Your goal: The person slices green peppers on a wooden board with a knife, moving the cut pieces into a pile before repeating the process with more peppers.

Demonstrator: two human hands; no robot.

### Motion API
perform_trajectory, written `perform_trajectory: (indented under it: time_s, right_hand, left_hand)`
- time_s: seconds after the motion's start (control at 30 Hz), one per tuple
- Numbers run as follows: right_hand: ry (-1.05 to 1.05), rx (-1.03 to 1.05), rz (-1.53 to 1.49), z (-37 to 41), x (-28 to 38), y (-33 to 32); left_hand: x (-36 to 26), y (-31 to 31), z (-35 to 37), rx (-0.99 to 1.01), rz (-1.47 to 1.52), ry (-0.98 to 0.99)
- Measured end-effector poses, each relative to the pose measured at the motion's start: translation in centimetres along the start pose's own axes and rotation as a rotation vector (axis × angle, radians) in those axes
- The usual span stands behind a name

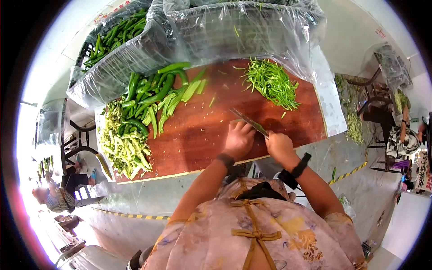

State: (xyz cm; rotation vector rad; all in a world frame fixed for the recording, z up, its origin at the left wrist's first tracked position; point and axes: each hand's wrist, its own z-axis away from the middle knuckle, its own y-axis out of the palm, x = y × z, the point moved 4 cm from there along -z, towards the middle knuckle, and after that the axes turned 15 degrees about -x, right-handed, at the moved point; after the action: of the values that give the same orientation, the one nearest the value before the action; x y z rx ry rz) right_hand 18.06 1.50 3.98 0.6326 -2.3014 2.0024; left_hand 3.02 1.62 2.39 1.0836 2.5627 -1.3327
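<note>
My right hand [280,146] is closed around the handle of a knife [245,119], its blade pointing away to the upper left, low over the reddish-brown board [193,144]. Beside the blade, my left hand [239,140] is curled with its fingertips down near the board; what lies under them is hidden. A pile of thin green pepper strips [272,83] lies beyond the knife to the right. Whole green peppers [155,92] are heaped at the left, with split green pepper pieces [168,104] next to them. Pale pepper cores and scraps [123,153] pile up at the left edge.
A plastic-lined crate [234,36] stands along the board's far edge. Another lined crate at the upper left holds green peppers [119,33]. A seated person [60,198] is at the far left, another person [402,139] at the right. Yellow-black tape [348,173] marks the floor.
</note>
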Motion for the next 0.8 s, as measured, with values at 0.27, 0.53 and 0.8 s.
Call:
perform_trajectory:
  time_s: [0.27,0.53,0.8]
  right_hand:
    - [-0.028,-0.098,-0.001,-1.7,0.2,-1.2]
    - [0.039,0.019,0.062,2.4,-0.2,-2.8]
    - [-0.033,-0.028,0.002,-0.8,1.0,-0.6]
  left_hand:
    - [0.0,-0.1,-0.4,-0.097,0.002,0.013]
    - [0.1,0.3,0.4,-0.033,-0.001,0.021]
    - [0.1,-0.4,-0.1,-0.048,0.036,0.025]
